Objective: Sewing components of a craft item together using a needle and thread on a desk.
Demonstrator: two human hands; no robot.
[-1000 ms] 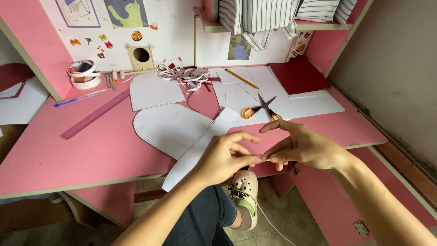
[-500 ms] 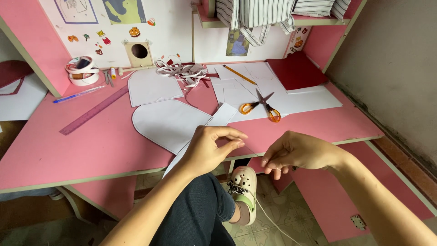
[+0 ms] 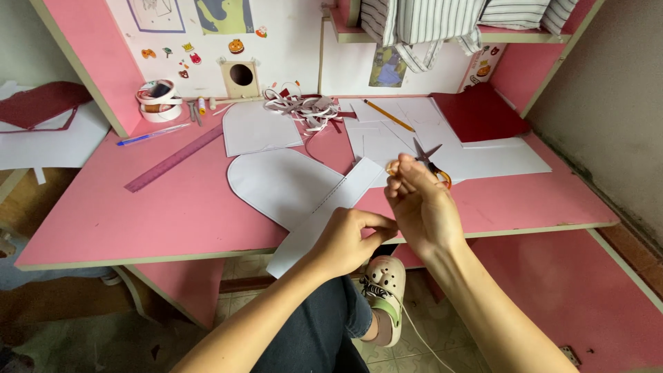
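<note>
My left hand (image 3: pixel 349 238) is closed at the desk's front edge, thumb and fingers pinched, over the near end of a long white paper strip (image 3: pixel 324 211). Close to its right, my right hand (image 3: pixel 423 207) is raised with its fingertips pinched together, just in front of orange-handled scissors (image 3: pixel 429 162) lying on the desk. A thin pale thread (image 3: pixel 418 335) hangs below the two hands toward the floor; the pinched part is too fine to see clearly. A rounded white sheet (image 3: pixel 280 181) lies beside the strip.
On the pink desk (image 3: pixel 173 207) lie a purple ruler (image 3: pixel 173 159), blue pen (image 3: pixel 152 134), tape rolls (image 3: pixel 157 101), paper scraps (image 3: pixel 304 107), pencil (image 3: pixel 389 115), white sheets and a dark red sheet (image 3: pixel 480 114). Striped cloth (image 3: pixel 414 17) hangs above. My knee and a pale clog (image 3: pixel 383 290) are below.
My right hand rose from below the desk edge to in front of the scissors, moving away from the left hand. My left hand dropped slightly toward the desk's edge.
</note>
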